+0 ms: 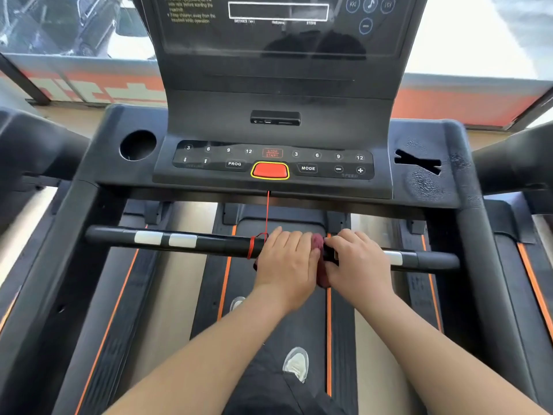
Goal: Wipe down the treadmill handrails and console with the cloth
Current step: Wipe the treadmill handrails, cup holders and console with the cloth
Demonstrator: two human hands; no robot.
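The left hand [287, 259] squeezed the red cloth [318, 244] round the front bar [209, 244], the right hand [359, 262] gripped the bar beside it, and the wipe likely needed a sideways slide next.

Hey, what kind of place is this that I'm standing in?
Most likely a gym. The treadmill console has speed and program buttons, similar machines seem to stand on either side, and the left hand holds a red cloth on the handlebar the right hand grips.

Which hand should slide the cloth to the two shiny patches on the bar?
Left. The left hand lies over the dark red cloth on the black crossbar, nearer the two silver plates; the right hand is farther off.
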